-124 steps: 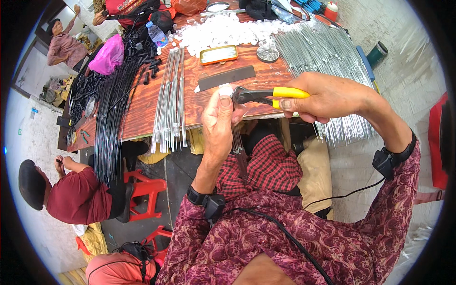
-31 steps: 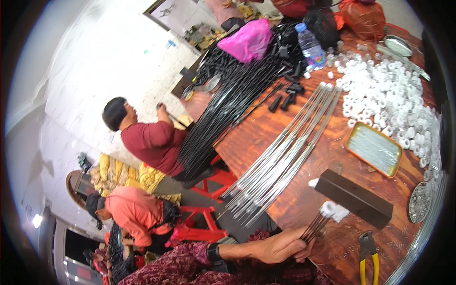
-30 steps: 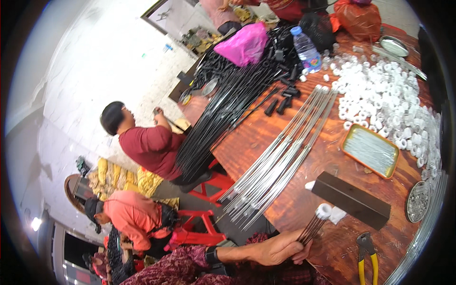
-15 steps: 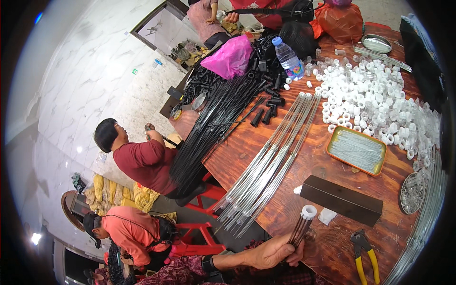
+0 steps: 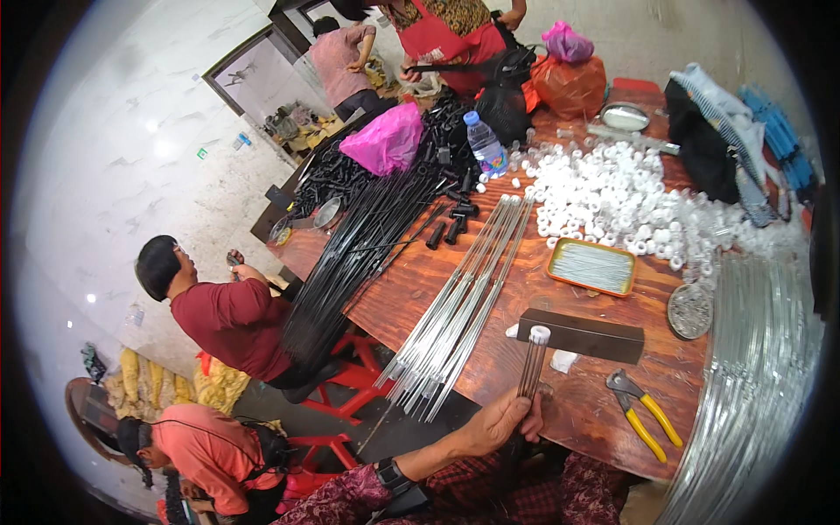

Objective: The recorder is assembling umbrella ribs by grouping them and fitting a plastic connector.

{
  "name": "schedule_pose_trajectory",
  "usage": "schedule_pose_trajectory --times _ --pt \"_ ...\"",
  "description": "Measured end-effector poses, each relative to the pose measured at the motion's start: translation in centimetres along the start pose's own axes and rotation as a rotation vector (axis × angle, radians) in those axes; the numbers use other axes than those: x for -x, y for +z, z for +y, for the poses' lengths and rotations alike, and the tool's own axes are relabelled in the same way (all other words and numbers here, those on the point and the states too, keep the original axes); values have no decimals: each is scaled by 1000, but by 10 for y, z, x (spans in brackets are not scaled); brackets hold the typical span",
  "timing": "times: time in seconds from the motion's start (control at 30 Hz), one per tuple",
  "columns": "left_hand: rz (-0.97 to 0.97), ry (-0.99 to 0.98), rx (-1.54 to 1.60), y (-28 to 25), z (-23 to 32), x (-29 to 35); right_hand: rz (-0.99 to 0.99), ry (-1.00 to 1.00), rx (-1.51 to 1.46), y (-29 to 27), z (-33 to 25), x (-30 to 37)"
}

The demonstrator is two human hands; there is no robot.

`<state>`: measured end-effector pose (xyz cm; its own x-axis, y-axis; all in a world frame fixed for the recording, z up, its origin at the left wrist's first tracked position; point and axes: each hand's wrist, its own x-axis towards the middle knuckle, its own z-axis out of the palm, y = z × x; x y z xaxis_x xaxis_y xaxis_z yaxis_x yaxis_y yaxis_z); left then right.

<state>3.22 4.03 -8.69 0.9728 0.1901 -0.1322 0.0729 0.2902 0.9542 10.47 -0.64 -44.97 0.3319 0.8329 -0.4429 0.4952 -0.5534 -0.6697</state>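
A bundle of thin dark rods [image 5: 531, 372] stands upright near the table's front edge, with a white ring-shaped cap [image 5: 540, 335] at its top. My left hand [image 5: 490, 427] is closed round the lower part of the rods, thumb and fingers pressed together. Just right of it, my right hand [image 5: 533, 418] shows only in part; its curled fingers are at the lower end of the same bundle, the rest hidden behind the left hand and below it. Behind the cap lies a long dark brown block [image 5: 588, 337], beside a scrap of white paper [image 5: 564, 360].
Yellow-handled pliers [image 5: 645, 416] lie right. Beyond are a tray of thin pins [image 5: 593, 268], a dish of small clear parts [image 5: 689, 311] and heaped white caps [image 5: 604, 188]. Long metal rods [image 5: 464, 302] overhang the left edge, near black rods [image 5: 350, 254]. Co-workers sit left.
The view has swung, so the table sits further left and more of its right side shows. Both hands still hold the rods, now pointing more upright, with the cap before the brown block.
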Motion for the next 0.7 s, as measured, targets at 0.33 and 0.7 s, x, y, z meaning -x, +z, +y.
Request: schedule_pose_trajectory --times 0.33,0.7 --pt "-14 179 30 -5 -10 1 -25 156 57 -99 -48 180" --pt "78 296 121 4 -11 25 494 -1033 159 -274 -311 549"
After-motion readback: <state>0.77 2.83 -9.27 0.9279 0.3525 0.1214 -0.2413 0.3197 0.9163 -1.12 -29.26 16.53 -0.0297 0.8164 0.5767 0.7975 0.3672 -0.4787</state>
